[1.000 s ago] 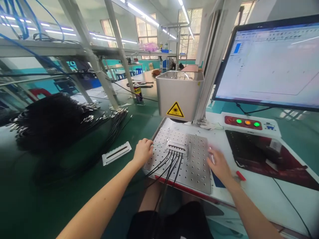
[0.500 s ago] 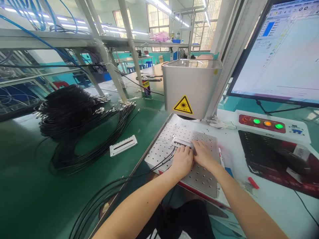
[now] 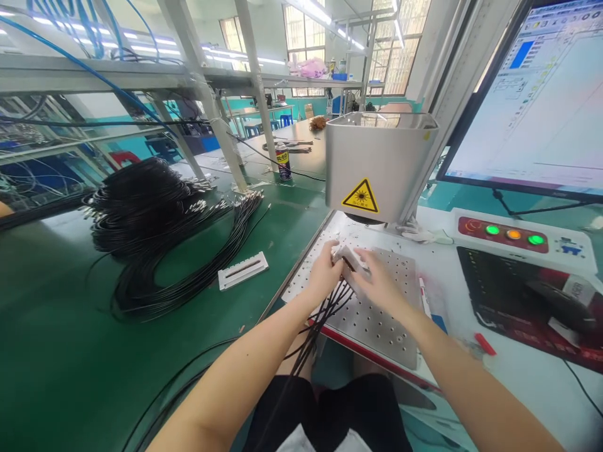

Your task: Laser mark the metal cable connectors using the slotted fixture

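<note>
Between my hands a slotted silver fixture [image 3: 350, 257] is tilted up off the perforated metal plate [image 3: 377, 326]. My left hand [image 3: 326, 274] is closed on its left end, and my right hand [image 3: 378, 279] grips the right side. Several black cables [image 3: 316, 328] hang out of the fixture toward my lap; their ends in the slot are hidden by my fingers. A second slotted fixture [image 3: 243, 270] lies on the green table to the left.
The laser head [image 3: 380, 164] hangs just beyond my hands. A large coil of black cables [image 3: 139, 210] lies on the green table [image 3: 61, 376]. To the right are a button panel [image 3: 522, 235], a mouse [image 3: 560, 304], a marker [image 3: 424, 296] and a red cap [image 3: 485, 343].
The fixture has been lifted from the plate and tilted, its cables rising with it. Both hands have moved from pressing over it to holding its two sides.
</note>
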Demonstrator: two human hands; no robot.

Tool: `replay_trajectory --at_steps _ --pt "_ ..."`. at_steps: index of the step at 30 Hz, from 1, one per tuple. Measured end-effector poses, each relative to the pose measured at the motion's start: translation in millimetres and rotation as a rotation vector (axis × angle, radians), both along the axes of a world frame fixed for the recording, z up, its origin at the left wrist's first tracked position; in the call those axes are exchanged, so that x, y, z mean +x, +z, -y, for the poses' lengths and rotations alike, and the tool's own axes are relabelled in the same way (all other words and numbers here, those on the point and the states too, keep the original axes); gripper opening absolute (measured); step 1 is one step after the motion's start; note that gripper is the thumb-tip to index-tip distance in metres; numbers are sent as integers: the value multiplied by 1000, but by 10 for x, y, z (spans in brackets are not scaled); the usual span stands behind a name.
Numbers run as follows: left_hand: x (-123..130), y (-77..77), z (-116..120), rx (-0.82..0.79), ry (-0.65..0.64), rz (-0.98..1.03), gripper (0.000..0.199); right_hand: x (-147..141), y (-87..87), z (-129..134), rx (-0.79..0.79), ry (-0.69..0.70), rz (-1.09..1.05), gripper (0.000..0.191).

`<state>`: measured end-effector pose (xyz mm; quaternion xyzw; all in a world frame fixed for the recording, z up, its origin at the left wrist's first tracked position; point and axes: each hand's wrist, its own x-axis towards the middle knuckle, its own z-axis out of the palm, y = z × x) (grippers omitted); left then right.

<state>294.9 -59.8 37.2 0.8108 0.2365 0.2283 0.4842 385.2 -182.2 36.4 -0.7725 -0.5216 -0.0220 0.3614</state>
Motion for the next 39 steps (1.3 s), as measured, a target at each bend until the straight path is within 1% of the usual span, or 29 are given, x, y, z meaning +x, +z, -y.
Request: replay_trajectory --at_steps 1,2,3,5,8,13,16,18,22,26,30,34,39 --pt "-9 -91 -43 -86 23 -8 42 0 -94 36 -69 5 45 35" --pt "-18 -185 -80 -131 45 -29 39 -4 -189 75 -140 0 91 31" --pt "-27 -274 -113 -140 71 -57 36 -14 -276 115 -199 -12 136 27" --pt "-49 -422 -174 -87 119 -123 32 -51 -399 178 -260 -34 226 24" --pt "-83 -534 -262 18 136 -183 30 -123 -455 198 -269 -35 328 21" --pt "-142 -547 -354 228 85 -253 17 -179 -453 123 -275 -43 385 17" --pt "-203 -555 -381 292 18 -265 20 -183 -477 111 -263 -39 411 17" --pt "-255 -561 -420 367 -64 -260 22 -184 -488 117 -264 -39 415 18" --pt "-334 -540 -554 563 -266 -273 19 -184 -475 129 -282 -32 415 21" --pt "-345 -500 -643 629 -372 -299 18 -163 -456 136 -264 -14 387 20" --pt "-306 -501 -625 699 -361 -357 14 -80 -491 142 -227 -15 350 17" --pt "-217 -532 -567 752 -336 -390 14 97 -517 137 -249 -26 344 13" --pt "-61 -556 -486 765 -319 -378 18 266 -427 182 -332 -42 361 9"
